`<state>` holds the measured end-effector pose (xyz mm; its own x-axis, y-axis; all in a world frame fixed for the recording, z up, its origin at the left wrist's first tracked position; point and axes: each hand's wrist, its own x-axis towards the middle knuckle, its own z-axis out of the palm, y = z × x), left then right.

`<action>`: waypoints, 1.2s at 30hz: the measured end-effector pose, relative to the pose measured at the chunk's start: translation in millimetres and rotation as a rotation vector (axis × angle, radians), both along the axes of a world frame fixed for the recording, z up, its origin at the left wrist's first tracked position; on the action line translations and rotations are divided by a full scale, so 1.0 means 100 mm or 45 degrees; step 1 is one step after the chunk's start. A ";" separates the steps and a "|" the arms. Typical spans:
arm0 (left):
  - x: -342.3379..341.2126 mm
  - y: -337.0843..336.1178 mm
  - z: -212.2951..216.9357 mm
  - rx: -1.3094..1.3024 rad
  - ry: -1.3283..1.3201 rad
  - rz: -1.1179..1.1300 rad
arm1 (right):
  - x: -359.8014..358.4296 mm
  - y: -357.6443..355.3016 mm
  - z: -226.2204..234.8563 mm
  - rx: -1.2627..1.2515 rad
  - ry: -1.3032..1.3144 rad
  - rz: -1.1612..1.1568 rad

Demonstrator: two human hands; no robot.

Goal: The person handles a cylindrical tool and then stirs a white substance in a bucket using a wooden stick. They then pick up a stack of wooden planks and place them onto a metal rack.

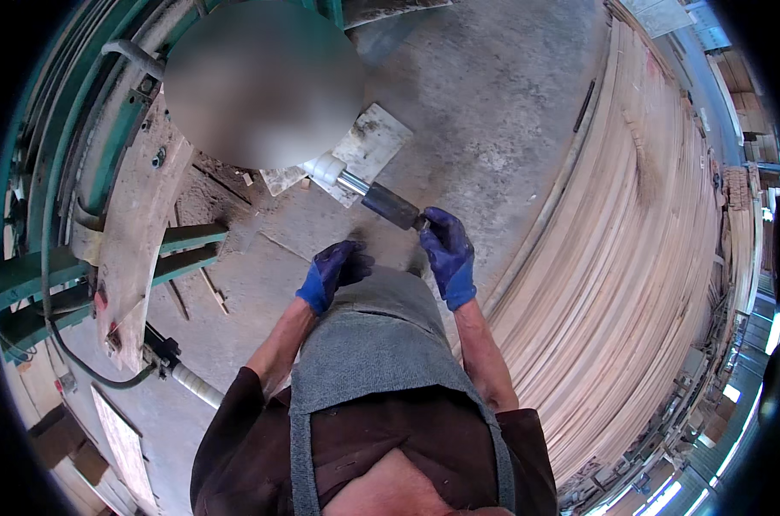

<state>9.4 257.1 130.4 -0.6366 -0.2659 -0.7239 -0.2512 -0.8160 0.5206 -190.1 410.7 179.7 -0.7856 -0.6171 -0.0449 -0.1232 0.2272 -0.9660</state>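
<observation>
Tool (374, 196), a rod-like item with a dark cylindrical grip, a bright metal shaft and a white end piece, was held at its near end by the right hand (448, 254). Its long axis ran from that hand up and to the left, away from the body, with the white end lying farthest out, over a pale flat slab (373, 146) on the concrete floor (493, 103).

The right hand, in a blue glove, had its fingers closed around the butt of the dark grip, so the tool lay directly beyond and to the left of those fingertips. The left hand (334, 273), also in a blue glove, was loosely curled just above the grey apron (381, 344) and held nothing (whether it touched the cloth could not be determined). It stood near the grip but apart from it, so the right hand was the nearer of the two.

Farther out, a green machine frame (106, 267) stood to the left, and a large stack of thin pale wooden strips (631, 258) curved along the right.
</observation>
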 end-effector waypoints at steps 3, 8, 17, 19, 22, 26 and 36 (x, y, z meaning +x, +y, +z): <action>-0.02 -0.06 0.03 -0.015 0.038 -0.024 | -0.01 0.01 -0.03 0.051 0.076 0.030; -0.08 -0.14 0.05 -0.066 0.100 -0.014 | 0.00 -0.02 -0.06 -0.090 -0.138 0.002; -0.05 -0.17 -0.04 -0.064 0.113 -0.044 | -0.12 0.03 -0.16 0.081 0.037 0.143; -0.05 -0.16 -0.11 -0.048 0.156 -0.056 | -0.13 0.02 -0.20 0.092 -0.035 0.138; -0.06 -0.13 -0.14 -0.075 0.165 -0.060 | -0.16 0.00 -0.22 0.085 -0.136 0.156; -0.10 -0.11 -0.08 -0.090 0.144 -0.063 | -0.22 -0.03 -0.20 0.084 -0.442 0.198; -0.34 -0.02 0.01 0.427 0.283 0.050 | -0.32 -0.09 0.09 0.312 0.299 0.300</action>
<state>-24.9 254.9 130.9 -0.7812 -0.0657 -0.6208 -0.1277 -0.9566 0.2620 -222.3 401.8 188.9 -0.6306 -0.7745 -0.0493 -0.4098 0.3863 -0.8264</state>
